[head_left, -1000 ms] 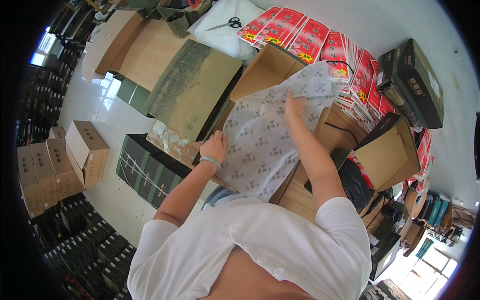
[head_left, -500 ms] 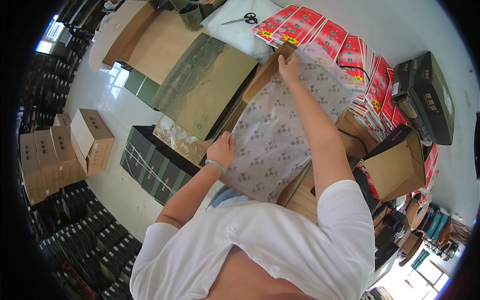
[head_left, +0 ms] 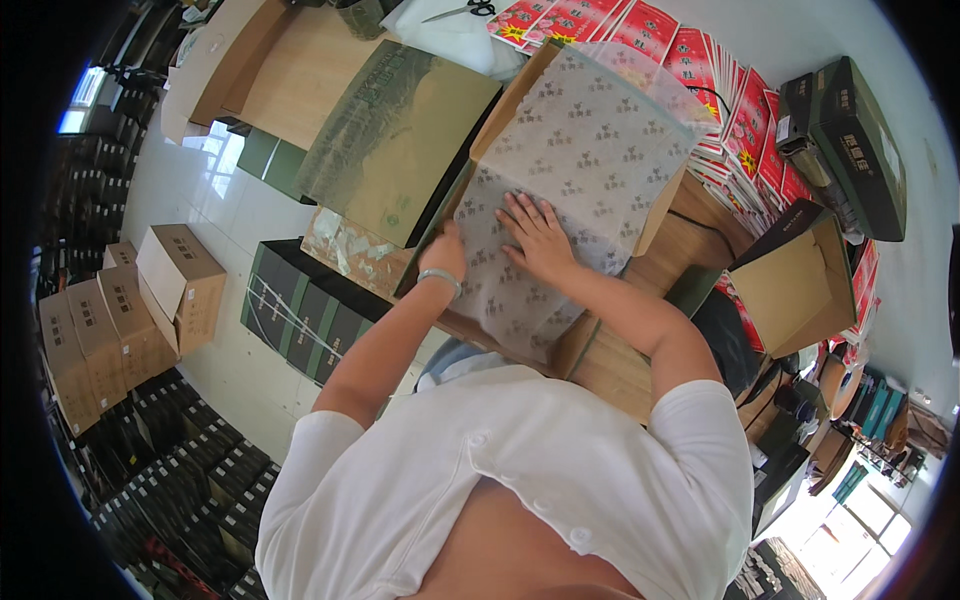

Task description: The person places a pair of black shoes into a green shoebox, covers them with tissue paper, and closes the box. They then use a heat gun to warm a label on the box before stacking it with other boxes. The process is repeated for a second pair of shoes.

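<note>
Thin white wrapping paper (head_left: 590,130) with a grey repeated print lies over an open brown cardboard box (head_left: 652,218), covering its inside. My right hand (head_left: 538,238) rests flat on the middle of the paper, fingers spread. At the paper's left edge, along the box's near left side, my left hand (head_left: 444,255) is closed with curled fingers; its fingertips are partly hidden. A bracelet circles that wrist. Just left of the box lies a large olive-green box lid (head_left: 400,150) with clear tape or film across it.
Red printed cards (head_left: 690,60) are heaped behind the box, and scissors (head_left: 462,10) lie on white material. Right of them are a dark shoebox (head_left: 850,150) and an open box (head_left: 800,290). Strapped green boxes (head_left: 300,315) and brown cartons (head_left: 125,315) stand at left.
My right hand has let go of the paper's far edge and come nearer, now flat on its middle. The paper's far part now lies flatter over the box. My left hand stays at the left edge.
</note>
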Motion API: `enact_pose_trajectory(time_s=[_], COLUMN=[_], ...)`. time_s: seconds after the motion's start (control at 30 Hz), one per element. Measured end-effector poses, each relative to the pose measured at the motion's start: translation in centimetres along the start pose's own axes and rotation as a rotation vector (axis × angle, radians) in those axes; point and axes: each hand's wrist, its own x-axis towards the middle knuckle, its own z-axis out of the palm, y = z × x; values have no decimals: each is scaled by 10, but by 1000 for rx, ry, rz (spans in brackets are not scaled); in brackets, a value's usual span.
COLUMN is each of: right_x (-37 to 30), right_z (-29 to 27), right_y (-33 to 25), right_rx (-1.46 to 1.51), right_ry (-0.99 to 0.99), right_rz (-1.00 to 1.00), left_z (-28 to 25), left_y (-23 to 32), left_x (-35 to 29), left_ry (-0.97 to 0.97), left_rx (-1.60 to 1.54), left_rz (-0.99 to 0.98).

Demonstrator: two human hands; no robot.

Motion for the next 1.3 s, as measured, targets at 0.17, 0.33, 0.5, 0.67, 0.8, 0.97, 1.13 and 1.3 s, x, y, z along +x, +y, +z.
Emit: enact_pose_trajectory(time_s=[0.17, 0.33, 0.5, 0.67, 0.8, 0.97, 1.13, 1.3], right_x=[3, 1, 0, -13, -36, -55, -53, -54], right_z=[38, 68, 77, 68, 31, 26, -3, 35], right_y=[18, 30, 30, 24, -22, -34, -35, -16], right_rx=[-102, -36, 102, 35, -64, 23, 82, -28], right_ry=[-73, -143, -241, -164, -520, -717, -899, -1014], right_rz=[-68, -114, -71, -62, 340, 463, 593, 791], left_z=[5, 23, 42, 32, 14, 32, 32, 31], left_y=[2, -20, -27, -19, -4, -22, -24, -16], left_x=[13, 26, 35, 22, 9, 15, 16, 18], left_ry=[-118, -24, -59, -36, -28, -36, -348, -371], left_rx=[232, 354, 450, 548, 749, 705, 675, 721], left_rz=[-37, 67, 37, 56, 158, 676, 490, 453])
